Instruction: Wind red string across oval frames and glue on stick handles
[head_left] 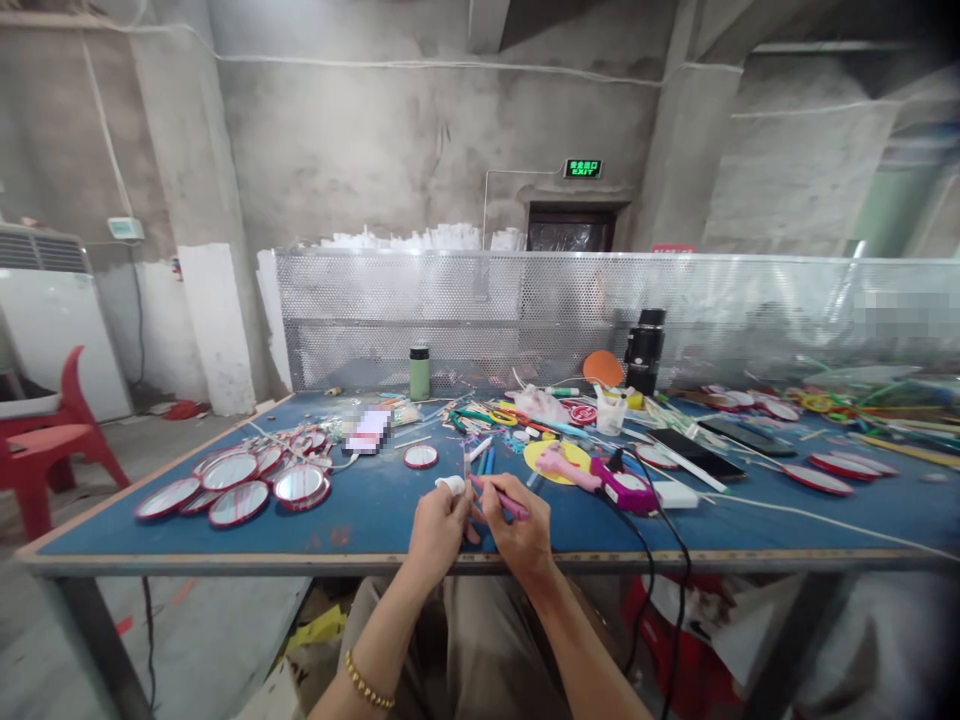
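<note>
Both hands meet over the near edge of a blue worktable (360, 515). My left hand (436, 528) is closed, with a small white roll (451, 485) pinched at its fingertips. My right hand (516, 525) is closed round a thin pink stick (501, 499) that points up and left toward the white roll. The two hands touch. A gold bead bracelet (367, 684) sits on my left wrist. Just beyond the hands lie blue and white sticks (485, 458).
A heap of red-rimmed round mirrors (247, 480) lies at the left. A pink tool on a yellow disc (564, 462), a magenta box (628, 490) with black cables, a green bottle (419, 372) and a black flask (645, 350) stand further back. A red chair (52, 440) is left.
</note>
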